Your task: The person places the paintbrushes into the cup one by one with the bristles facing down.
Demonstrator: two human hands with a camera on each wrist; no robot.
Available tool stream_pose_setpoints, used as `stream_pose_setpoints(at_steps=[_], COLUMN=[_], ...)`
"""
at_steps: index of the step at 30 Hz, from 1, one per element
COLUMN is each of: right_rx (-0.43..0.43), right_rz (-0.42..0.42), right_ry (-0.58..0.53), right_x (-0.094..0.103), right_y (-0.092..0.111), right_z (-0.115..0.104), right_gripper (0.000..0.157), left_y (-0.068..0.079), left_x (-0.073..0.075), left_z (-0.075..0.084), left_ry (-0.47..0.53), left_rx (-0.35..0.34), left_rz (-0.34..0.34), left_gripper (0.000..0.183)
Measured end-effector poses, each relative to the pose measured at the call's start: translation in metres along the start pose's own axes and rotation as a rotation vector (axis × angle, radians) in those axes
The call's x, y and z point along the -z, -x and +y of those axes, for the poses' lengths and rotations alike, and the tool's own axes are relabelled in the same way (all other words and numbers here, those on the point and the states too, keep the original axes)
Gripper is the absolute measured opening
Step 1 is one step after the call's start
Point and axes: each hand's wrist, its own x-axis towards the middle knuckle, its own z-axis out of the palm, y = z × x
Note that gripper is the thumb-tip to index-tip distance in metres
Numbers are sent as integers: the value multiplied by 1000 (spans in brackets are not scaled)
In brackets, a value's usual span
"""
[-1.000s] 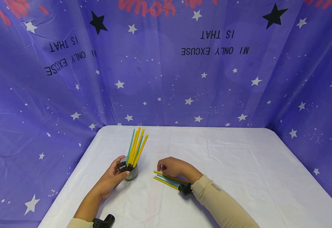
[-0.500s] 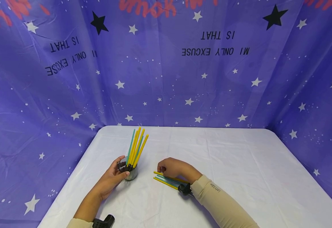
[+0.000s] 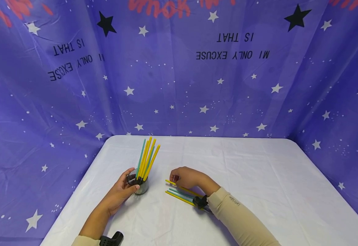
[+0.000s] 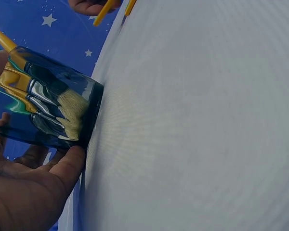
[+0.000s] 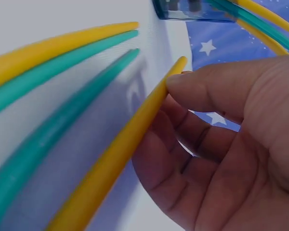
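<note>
My left hand (image 3: 119,194) grips a clear glass (image 4: 94,103) from its left side, thumb near the rim. Several paintbrushes (image 3: 149,160) with yellow and teal handles stand in it, bristles (image 4: 73,108) down. Right of the glass, my right hand (image 3: 186,178) pinches a yellow-handled paintbrush (image 5: 135,122) near the handle's end, between thumb and fingers. Beside it on the table lie two teal-handled brushes (image 5: 62,115) and another yellow-handled brush (image 5: 62,43). Their far ends are hidden under the right wrist in the head view.
A white cloth covers the table (image 3: 243,164). Behind it and at both sides hangs a purple curtain (image 3: 179,85) with stars and lettering. A black wrist device (image 3: 200,202) on the right arm overlaps the lying brushes in the head view.
The right hand has risen slightly away from me, and the yellow-handled paintbrush has shifted with it, apart from the others. The left hand and glass have stayed put.
</note>
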Motion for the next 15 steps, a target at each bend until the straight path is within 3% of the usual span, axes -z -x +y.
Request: stream_pose_setpoints(at_steps=[10, 15], right_rx=[24, 57], right_rz=[49, 105], right_ry=[-46, -145], right_x=[16, 23], right_y=[4, 7], right_z=[-1, -6], right_gripper=[19, 22], left_y=[0, 0], left_x=[0, 1], left_z=[0, -1], left_ry=[-4, -4], left_rx=[8, 5], left_rz=[8, 5], left_gripper=[83, 84])
